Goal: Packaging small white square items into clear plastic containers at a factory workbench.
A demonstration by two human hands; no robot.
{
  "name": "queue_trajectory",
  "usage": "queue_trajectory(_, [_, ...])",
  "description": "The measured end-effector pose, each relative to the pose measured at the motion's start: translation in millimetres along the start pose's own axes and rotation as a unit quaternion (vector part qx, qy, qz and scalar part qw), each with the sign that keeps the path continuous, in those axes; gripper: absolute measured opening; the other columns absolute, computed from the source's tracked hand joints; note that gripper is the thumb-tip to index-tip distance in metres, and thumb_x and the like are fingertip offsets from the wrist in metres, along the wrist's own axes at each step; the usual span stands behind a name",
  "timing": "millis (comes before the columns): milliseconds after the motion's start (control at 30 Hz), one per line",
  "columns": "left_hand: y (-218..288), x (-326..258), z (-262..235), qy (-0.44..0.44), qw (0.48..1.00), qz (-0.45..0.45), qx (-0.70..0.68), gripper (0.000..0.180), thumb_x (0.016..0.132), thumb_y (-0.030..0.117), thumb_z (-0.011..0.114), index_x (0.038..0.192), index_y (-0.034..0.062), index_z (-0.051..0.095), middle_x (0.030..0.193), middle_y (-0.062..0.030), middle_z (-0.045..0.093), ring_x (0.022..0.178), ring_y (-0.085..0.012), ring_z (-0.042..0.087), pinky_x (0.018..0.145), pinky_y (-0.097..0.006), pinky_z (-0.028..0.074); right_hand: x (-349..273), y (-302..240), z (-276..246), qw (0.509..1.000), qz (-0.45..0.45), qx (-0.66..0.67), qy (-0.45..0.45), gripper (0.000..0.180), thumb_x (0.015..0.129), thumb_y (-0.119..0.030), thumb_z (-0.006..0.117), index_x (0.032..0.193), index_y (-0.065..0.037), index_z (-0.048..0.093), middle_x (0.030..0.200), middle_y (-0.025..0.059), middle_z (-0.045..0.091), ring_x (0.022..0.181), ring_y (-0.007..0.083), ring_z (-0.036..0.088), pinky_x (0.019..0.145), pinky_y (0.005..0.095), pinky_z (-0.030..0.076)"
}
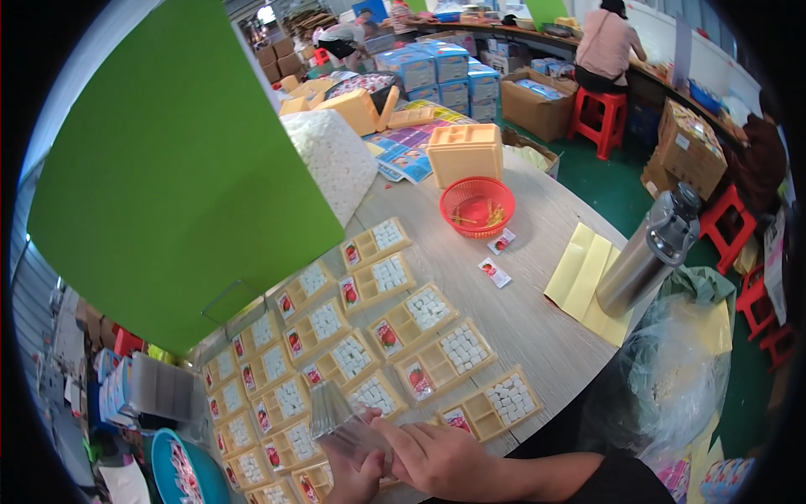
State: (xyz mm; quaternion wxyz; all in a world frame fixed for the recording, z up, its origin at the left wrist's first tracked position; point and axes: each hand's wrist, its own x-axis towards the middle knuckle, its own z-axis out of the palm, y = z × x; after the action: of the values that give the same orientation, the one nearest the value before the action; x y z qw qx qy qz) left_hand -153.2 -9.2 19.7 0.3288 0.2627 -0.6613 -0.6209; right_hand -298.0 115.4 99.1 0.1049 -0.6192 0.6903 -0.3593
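Both hands meet at the near edge of the surface (537, 319) over a clear plastic lid (340, 424). The right hand (441, 458) lies on top with its fingers closed on the lid's near end; the left hand (353, 483) grips it from below, only partly in view at the bottom edge. The lid juts up and to the left, just above the nearest trays (369, 344). These yellow trays lie in slanting rows across the surface, each with a compartment of small white pieces and a small red-and-white packet. Farther off and to the right stands a red basket (477, 206), with two loose packets (497, 259) just near of it. Behind the basket is a stack of empty trays (464, 151), and left of that a bag of white pieces (336, 164). At the right edge lie yellow sheets (583, 277) and a steel flask (651, 252). A green board (168, 176) fills the left.
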Motion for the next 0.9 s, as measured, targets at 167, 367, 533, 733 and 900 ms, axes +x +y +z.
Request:
queue_trajectory(167, [-1.2,2.6,-4.9,-0.081,0.995,-0.004,-0.057,0.103,0.076,0.030,0.077,0.145,0.0068,0.004,0.129,-0.0217,0.043,0.120,-0.0323,0.050,0.101,-0.046,0.042,1.3,13.3,28.1,0.980,-0.110,-0.066,0.154,0.049,0.076,-0.007,0.064,0.122,0.009,0.054,0.079,0.0092,0.062,0.062,0.0200,0.062,0.054,0.0301,0.051])
queue_trajectory(367, [8.3,4.7,-3.2,-0.100,0.990,-0.017,-0.096,0.104,0.076,0.024,0.079,0.145,0.0059,0.004,0.130,-0.0199,0.042,0.122,-0.0301,0.048,0.103,-0.045,0.041,7.5,5.2,18.8,0.984,-0.089,-0.085,0.129,0.046,0.076,-0.009,0.065,0.119,0.008,0.055,0.081,0.0110,0.062,0.062,0.0228,0.062,0.054,0.0322,0.050])
queue_trajectory(533, [12.0,6.0,-1.8,-0.092,0.990,-0.018,-0.107,0.099,0.076,0.014,0.075,0.144,0.0058,0.004,0.127,-0.0175,0.042,0.123,-0.0274,0.046,0.102,-0.041,0.041,8.1,5.5,22.5,0.989,-0.073,-0.068,0.107,0.047,0.076,-0.009,0.066,0.119,0.006,0.054,0.084,0.0129,0.063,0.065,0.0262,0.062,0.055,0.0335,0.051])
queue_trajectory(733, [17.7,5.5,-4.4,-0.106,0.979,-0.035,-0.170,0.092,0.079,0.011,0.070,0.144,0.0073,0.006,0.128,-0.0160,0.041,0.124,-0.0275,0.045,0.105,-0.044,0.041,10.1,8.0,8.8,0.996,0.025,0.082,0.030,0.054,0.082,-0.014,0.067,0.127,0.005,0.048,0.095,0.0144,0.063,0.079,0.0241,0.064,0.068,0.0339,0.052])
queue_trajectory(900, [20.4,10.9,-4.8,-0.191,0.929,-0.109,-0.298,0.087,0.087,0.023,0.067,0.147,0.0068,0.007,0.140,-0.0206,0.041,0.132,-0.0332,0.043,0.107,-0.049,0.039,3.0,24.2,3.3,0.940,0.152,0.296,-0.070,0.063,0.090,-0.030,0.064,0.136,0.005,0.038,0.121,0.0175,0.056,0.106,0.0224,0.057,0.090,0.0368,0.047])
